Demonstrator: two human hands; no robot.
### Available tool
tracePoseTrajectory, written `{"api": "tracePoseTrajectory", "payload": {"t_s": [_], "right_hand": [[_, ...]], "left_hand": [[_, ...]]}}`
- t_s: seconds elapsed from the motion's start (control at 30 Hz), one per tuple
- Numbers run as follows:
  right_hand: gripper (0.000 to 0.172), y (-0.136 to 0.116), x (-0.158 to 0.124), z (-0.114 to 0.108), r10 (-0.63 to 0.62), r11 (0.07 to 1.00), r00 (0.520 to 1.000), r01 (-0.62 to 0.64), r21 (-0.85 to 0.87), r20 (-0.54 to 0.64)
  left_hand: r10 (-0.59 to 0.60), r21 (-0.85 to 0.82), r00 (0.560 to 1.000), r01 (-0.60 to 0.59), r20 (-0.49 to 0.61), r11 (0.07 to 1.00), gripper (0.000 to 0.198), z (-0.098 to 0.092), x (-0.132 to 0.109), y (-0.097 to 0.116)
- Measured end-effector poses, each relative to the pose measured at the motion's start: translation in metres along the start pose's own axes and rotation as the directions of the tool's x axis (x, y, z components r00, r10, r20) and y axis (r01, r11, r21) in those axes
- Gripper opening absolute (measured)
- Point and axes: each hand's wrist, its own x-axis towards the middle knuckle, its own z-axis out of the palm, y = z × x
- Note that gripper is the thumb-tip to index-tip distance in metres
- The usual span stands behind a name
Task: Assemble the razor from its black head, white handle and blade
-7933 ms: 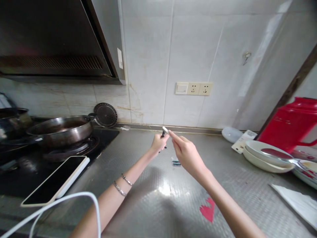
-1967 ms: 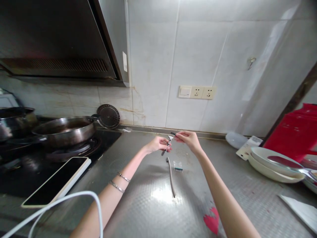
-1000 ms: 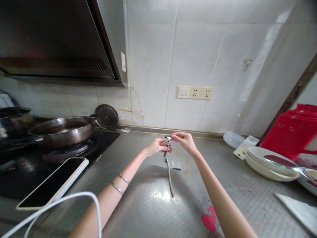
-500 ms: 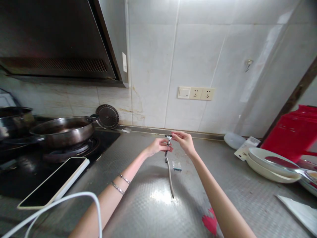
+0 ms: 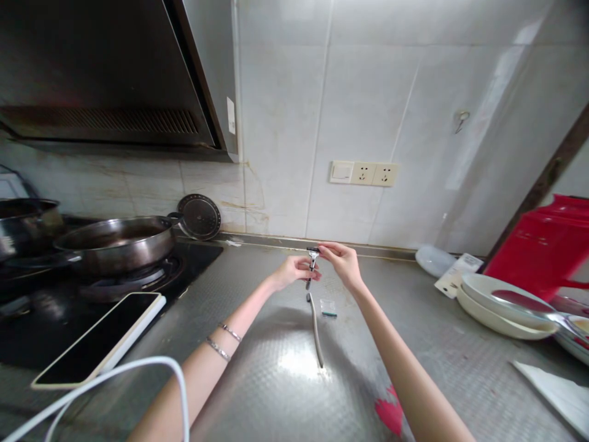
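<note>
My left hand (image 5: 291, 271) is closed around the lower part of a small razor (image 5: 311, 263), holding it upright above the steel counter (image 5: 276, 393). My right hand (image 5: 341, 263) pinches the razor's dark head at the top, fingers together. Just below the hands, a long grey rod-like piece (image 5: 315, 328) lies on the counter, pointing towards me. A small clear packet with a green strip (image 5: 328, 308) lies next to its far end.
A phone (image 5: 99, 339) and a white cable (image 5: 138, 368) lie at the left by the stove, where a steel pan (image 5: 115, 242) sits. Stacked white plates (image 5: 501, 301) and a red jug (image 5: 543, 245) stand at the right. A red mark (image 5: 389, 412) is on the counter.
Since 7.9 s ago the long grey piece has come to lie on the counter. Over the last second both hands stay at the razor, with the right fingers shifting slightly on its head.
</note>
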Motion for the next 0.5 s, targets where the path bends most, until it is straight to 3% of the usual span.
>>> {"api": "tracePoseTrajectory", "payload": {"t_s": [0.5], "right_hand": [[0.033, -0.0020, -0.0010, -0.0013, -0.040, 0.998, 0.998, 0.042, -0.055, 0.044]], "left_hand": [[0.008, 0.014, 1.000, -0.008, -0.013, 1.000, 0.039, -0.0015, 0.0026, -0.0051]]}}
